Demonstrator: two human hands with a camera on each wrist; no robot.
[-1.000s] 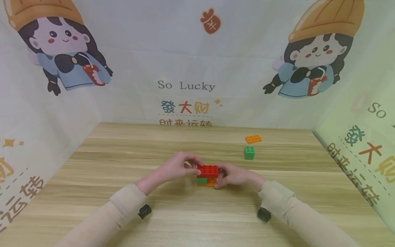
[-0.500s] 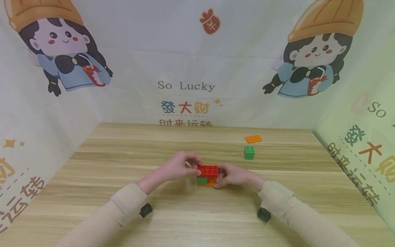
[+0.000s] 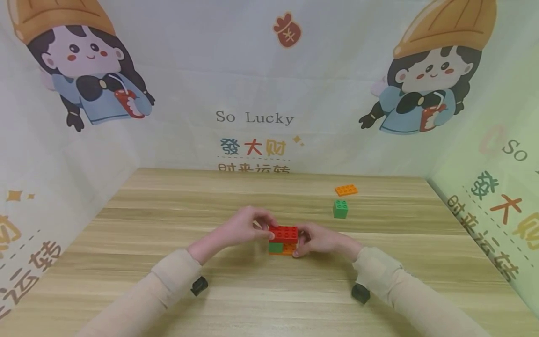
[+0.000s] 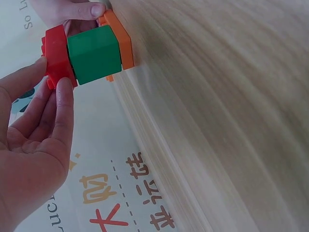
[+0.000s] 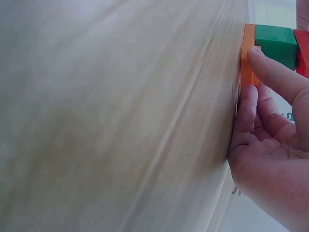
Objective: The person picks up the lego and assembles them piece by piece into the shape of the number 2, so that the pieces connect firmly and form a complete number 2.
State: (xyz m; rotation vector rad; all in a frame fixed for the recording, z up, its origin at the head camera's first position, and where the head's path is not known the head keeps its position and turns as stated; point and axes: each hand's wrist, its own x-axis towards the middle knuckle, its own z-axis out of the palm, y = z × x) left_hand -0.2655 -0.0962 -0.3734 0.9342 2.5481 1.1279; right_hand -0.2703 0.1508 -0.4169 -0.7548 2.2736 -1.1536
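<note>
A small stack of toy building bricks is at mid-table between both hands. Its base is an orange plate (image 5: 248, 63) with a green brick (image 4: 95, 54) over one end. Across the top lies a red brick (image 3: 284, 234), slightly tilted against the green one in the left wrist view. My left hand (image 3: 246, 227) pinches the red brick at its left end, thumb on one side and fingers on the other. With thumb and fingertips, my right hand (image 3: 320, 238) holds the right end of the orange plate down at the table surface.
Beyond my right hand stands a loose green brick (image 3: 340, 210), and a second orange plate (image 3: 346, 190) lies behind it. The wooden table (image 3: 168, 201) meets a printed cloth backdrop (image 3: 185, 93) at its back and sides. Black devices (image 3: 360, 294) show beneath both wrists.
</note>
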